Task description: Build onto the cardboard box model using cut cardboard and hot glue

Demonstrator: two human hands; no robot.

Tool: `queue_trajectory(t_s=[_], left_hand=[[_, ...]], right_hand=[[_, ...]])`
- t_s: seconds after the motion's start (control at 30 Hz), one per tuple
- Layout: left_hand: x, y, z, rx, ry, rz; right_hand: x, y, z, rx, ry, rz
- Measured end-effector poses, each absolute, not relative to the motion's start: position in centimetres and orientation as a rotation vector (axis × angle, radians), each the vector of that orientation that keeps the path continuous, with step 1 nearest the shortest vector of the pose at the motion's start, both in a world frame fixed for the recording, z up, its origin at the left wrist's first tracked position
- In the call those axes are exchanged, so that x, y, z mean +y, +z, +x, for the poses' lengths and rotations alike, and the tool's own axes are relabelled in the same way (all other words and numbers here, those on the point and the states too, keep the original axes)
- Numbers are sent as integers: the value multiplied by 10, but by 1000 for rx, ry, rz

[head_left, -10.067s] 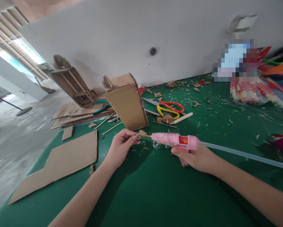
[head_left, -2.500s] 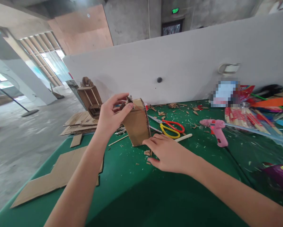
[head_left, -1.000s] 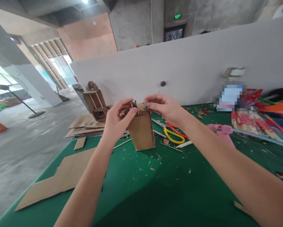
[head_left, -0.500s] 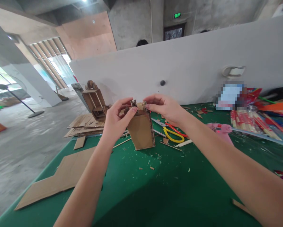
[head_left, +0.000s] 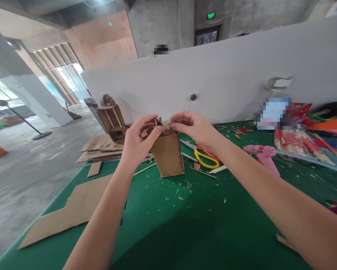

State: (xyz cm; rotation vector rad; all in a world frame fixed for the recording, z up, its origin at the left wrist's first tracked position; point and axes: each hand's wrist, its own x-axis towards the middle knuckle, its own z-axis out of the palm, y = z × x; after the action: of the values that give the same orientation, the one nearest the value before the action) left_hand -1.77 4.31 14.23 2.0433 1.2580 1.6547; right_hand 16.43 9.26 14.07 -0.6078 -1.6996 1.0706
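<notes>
A brown cardboard box-like piece (head_left: 169, 155) stands upright on the green table, slightly tilted, with small cardboard parts along its top edge. My left hand (head_left: 143, 137) is closed at its upper left, thumb and fingers around a small ridged cardboard part (head_left: 158, 123). On the upper right, my right hand (head_left: 192, 125) pinches another small cardboard part (head_left: 171, 123) between thumb and fingertips. The far side of the box is hidden by the hands and its front face. Yellow-handled scissors (head_left: 206, 159) lie just right of the box.
A second cardboard construction (head_left: 112, 120) stands at the back left near stacked cardboard sheets (head_left: 101, 148). A large cut sheet (head_left: 84, 200) lies at left. To the right are a pink glue gun (head_left: 265, 155), bagged sticks (head_left: 300, 146) and a blurred screen (head_left: 274, 114). A white partition (head_left: 227, 78) rises behind.
Both hands keep their grip at the top of the box and have barely moved. The view has shifted very slightly.
</notes>
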Motion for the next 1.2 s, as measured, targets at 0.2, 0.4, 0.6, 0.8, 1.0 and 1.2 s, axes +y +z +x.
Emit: queue_trajectory(t_s=[0.2,0.4,0.6,0.8,1.0,1.2], left_hand=[[44,142,-19,1228,1631,2047],[45,142,-21,1218,1612,2078],[46,142,-22,1211,1605,2120],[47,142,-23,1234,1612,2194],[45,142,-23,1273,1589,2243],[44,142,-22,1281,1560,2268]], right_hand=[[93,139,167,-1727,1012,-618],[90,138,165,-1715,987,-614],[88,138,167,-1704,996,-589],[84,140,165,-1708,944,-634],[78,143,164,-1726,856,-702],[79,143,165,-1771,814,-676]])
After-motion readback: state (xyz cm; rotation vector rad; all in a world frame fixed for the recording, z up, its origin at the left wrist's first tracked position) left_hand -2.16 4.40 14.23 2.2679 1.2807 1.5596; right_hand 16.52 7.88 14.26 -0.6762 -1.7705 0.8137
